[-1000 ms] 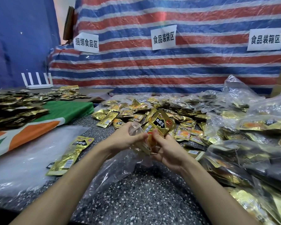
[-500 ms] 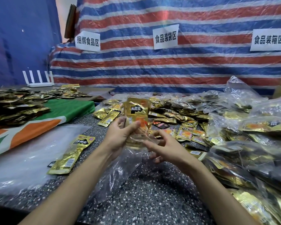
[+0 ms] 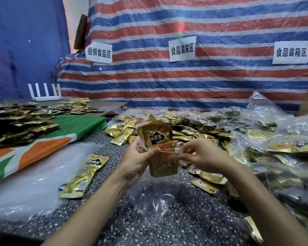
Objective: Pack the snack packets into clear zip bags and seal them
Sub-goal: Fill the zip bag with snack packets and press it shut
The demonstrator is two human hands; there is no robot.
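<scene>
A small stack of gold snack packets stands upright, its lower half inside a clear zip bag that hangs down over the speckled table. My left hand grips the packets and the bag's left rim. My right hand pinches the bag's rim on the right, stretching the mouth wide between both hands. The packets' tops stick out above the rim.
Loose gold packets are heaped behind my hands, and filled clear bags pile up on the right. Two packets lie at the left beside a sheet of empty bags. More packets cover a green-orange cloth.
The packets were raised upright and their lower half now sits in the bag. My right hand moved to the right along the rim, pulling the mouth wide.
</scene>
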